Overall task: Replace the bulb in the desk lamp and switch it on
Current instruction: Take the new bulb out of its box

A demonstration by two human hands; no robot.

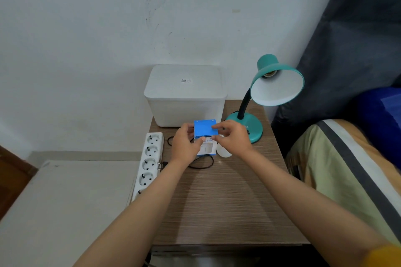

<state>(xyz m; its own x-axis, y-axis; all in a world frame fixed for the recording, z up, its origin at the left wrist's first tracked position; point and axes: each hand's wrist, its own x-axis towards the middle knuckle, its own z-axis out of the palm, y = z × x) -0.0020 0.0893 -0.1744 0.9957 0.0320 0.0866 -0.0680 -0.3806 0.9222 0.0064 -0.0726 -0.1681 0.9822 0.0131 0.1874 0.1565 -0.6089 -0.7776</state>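
A teal desk lamp point(275, 84) stands at the back right of the wooden table point(227, 201); its shade faces me and the socket inside is bare. My left hand point(186, 144) grips the left side of a blue and white bulb box point(205, 131) above the table. My right hand point(233, 136) pinches the box's blue top flap at its right edge. Under my right hand a white bulb point(223, 151) lies on the table, partly hidden. The lamp's black cord point(201, 166) loops under the box, and its plug point(161, 165) lies beside the power strip.
A white lidded plastic bin point(185, 95) stands against the wall behind the box. A white power strip point(148, 162) with several sockets lies along the table's left edge. A bed with a striped cover point(347, 169) is on the right, a lower white surface point(65, 201) on the left.
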